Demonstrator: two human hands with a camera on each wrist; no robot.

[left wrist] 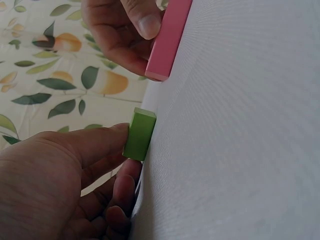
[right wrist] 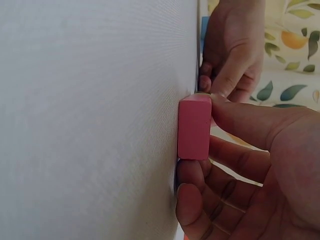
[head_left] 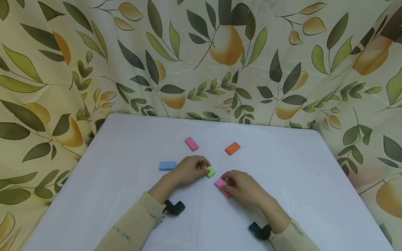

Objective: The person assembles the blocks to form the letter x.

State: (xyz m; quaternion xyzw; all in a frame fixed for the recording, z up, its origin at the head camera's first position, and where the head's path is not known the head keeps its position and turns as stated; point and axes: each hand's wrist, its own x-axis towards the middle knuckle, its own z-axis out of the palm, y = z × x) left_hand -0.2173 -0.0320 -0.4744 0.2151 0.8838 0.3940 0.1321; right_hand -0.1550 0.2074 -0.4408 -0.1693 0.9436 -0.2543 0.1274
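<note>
My left hand (head_left: 189, 170) pinches a small green block (head_left: 211, 171) at the middle of the white table. In the left wrist view the green block (left wrist: 140, 134) is between thumb and fingers, right at the white surface. Closer to me and to the right, my right hand (head_left: 246, 187) holds a longer pink block (head_left: 220, 183) by its sides. The right wrist view shows the end of this pink block (right wrist: 194, 130), with the thumb on one side and curled fingers on the other. A short gap separates the two blocks.
Beyond the hands lie a second pink block (head_left: 191, 143) and an orange block (head_left: 232, 148). A blue block (head_left: 167, 166) lies left of my left hand, partly behind it. The white table (head_left: 292, 167) ends at a leaf-and-fruit patterned cloth (head_left: 201, 76).
</note>
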